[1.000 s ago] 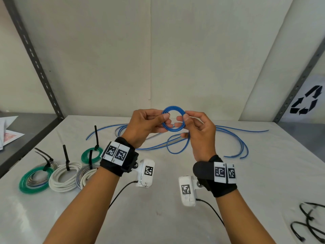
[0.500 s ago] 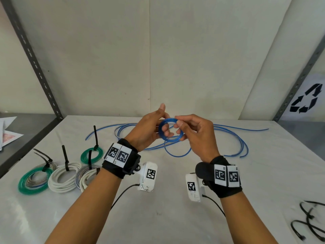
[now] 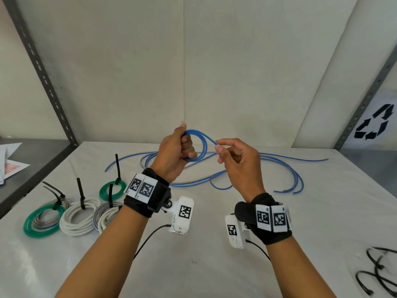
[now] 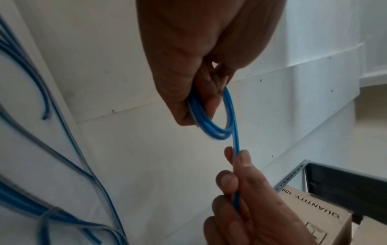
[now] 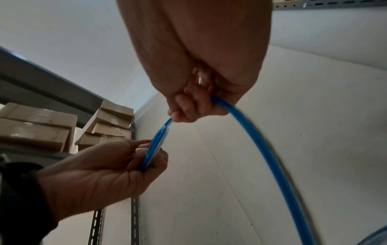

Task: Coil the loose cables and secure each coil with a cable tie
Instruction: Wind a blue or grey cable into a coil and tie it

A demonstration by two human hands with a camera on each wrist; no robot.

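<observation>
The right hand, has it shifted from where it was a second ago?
Yes. The right hand has drawn rightward from the vertical wall seam, pulling blue cable off the coil.

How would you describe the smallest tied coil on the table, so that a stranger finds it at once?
Start at the white table and go to the group of tied cable coils at its left side. The farthest of them is the small green cable coil. It alone is all green, and one black cable tie stands straight up from its far edge.

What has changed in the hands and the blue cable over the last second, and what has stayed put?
The left hand now grips the blue coil alone and has lifted it; the right hand has let go of the coil, moved right and pinches the trailing strand. The tied coils and spare cable ties are unmoved.
</observation>
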